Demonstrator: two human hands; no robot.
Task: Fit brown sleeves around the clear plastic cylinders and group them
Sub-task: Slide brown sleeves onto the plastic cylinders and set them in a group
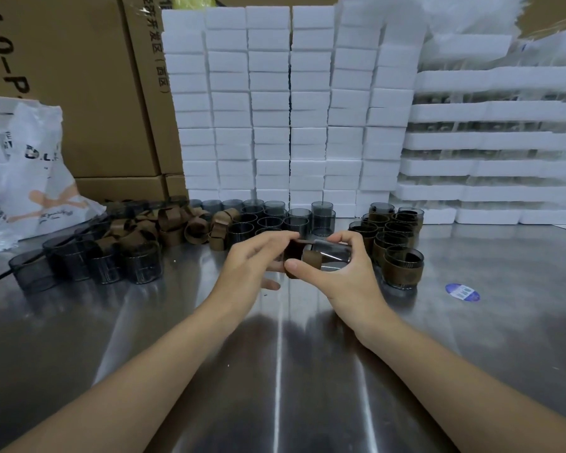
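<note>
My right hand point(340, 273) curls round the clear cylinder point(332, 251), held sideways over the worktop point(281, 354) toward 12 o'clock. My left hand point(255, 259) pinches the brown sleeve point(309, 260), partly on. Likely light, slick, thin-walled: grip the bare end gently.

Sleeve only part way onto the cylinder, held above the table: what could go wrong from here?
1. The sleeve sits at one end of the cylinder; pushed unevenly by the left hand, it may go on crooked.
2. The right hand holds smooth plastic over a metal table; a slip could drop it.
3. The finished group stands close by; setting down could knock one over.
</note>
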